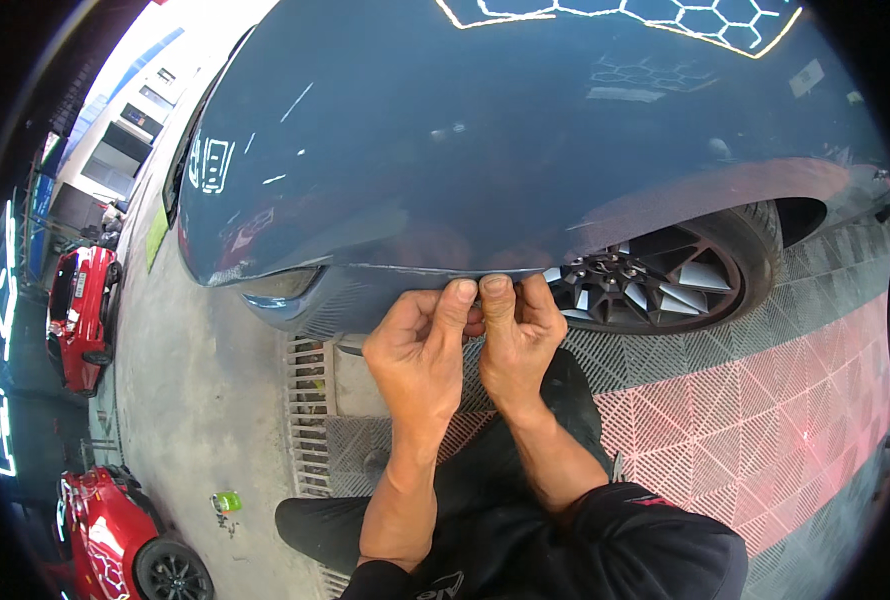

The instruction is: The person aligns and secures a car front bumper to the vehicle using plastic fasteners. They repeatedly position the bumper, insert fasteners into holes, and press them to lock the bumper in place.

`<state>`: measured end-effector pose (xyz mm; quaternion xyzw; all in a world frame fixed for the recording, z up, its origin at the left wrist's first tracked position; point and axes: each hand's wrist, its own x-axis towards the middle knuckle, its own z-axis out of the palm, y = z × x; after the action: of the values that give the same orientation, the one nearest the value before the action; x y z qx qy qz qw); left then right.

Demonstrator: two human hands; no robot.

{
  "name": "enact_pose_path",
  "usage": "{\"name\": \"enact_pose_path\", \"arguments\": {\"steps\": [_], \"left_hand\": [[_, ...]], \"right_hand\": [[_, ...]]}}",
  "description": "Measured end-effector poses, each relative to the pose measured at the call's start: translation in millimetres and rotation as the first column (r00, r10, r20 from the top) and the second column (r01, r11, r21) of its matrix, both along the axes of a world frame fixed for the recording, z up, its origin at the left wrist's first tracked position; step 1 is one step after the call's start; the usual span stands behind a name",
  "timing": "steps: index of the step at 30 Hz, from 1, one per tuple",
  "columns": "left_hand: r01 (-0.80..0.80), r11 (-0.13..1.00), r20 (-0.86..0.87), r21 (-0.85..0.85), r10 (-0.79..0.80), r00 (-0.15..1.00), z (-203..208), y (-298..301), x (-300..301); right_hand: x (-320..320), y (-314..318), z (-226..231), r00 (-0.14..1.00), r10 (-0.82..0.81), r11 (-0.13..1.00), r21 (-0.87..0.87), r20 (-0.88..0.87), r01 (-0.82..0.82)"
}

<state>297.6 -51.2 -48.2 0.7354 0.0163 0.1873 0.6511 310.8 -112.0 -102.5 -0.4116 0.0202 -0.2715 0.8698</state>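
Head view: left hand (420, 335) and right hand (515, 345) side by side, close together at the thumbs (498, 288), both closed in a pinch at the lower edge (385, 267) of a blue-grey car panel (395, 170). With fingers curled underneath, cannot tell whether gripping a loose film or only the panel's own lip. Edge just above the bumper (353, 298), between the headlamp (283, 284) on the left and the wheel (655, 275) on the right.

To work this stretch well, judging from the grip: press evenly with both thumbs, use the soft pads rather than digging in with the nails, and advance in short, overlapping steps. Hold one hand firm as an anchor while shifting the other, to avoid a pucker or a lift between the two. Near the headlamp, follow the curve gently, without pulling hard across the bend. Check the surface for ripples or gaps before moving along
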Motion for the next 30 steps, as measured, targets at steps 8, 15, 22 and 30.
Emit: {"name": "enact_pose_path", "arguments": {"steps": [8,15,22,30], "left_hand": [[0.009,0.999,-0.060,-0.036,-0.011,0.998,5.4,-9.5,1.0],[-0.031,0.996,-0.173,-0.085,0.016,0.985,12.9,-21.1,-7.5],[-0.090,0.993,-0.123,-0.080,0.080,0.989,7.6,-32.8,-6.6],[-0.139,0.988,0.024,0.066,0.137,0.990,-5.0,-35.4,-1.8]], "right_hand": [[9.1,-47.7,8.4,0.979,-0.063,0.990,0.136,0.193,0.037],[3.4,-98.9,48.6,0.996,0.082,0.995,0.048,0.045,-0.084],[-7.5,-115.4,57.1,0.988,0.085,0.985,-0.141,-0.131,-0.104],[-6.7,-111.8,57.3,0.990,0.079,0.991,-0.094,-0.113,-0.090]]}}
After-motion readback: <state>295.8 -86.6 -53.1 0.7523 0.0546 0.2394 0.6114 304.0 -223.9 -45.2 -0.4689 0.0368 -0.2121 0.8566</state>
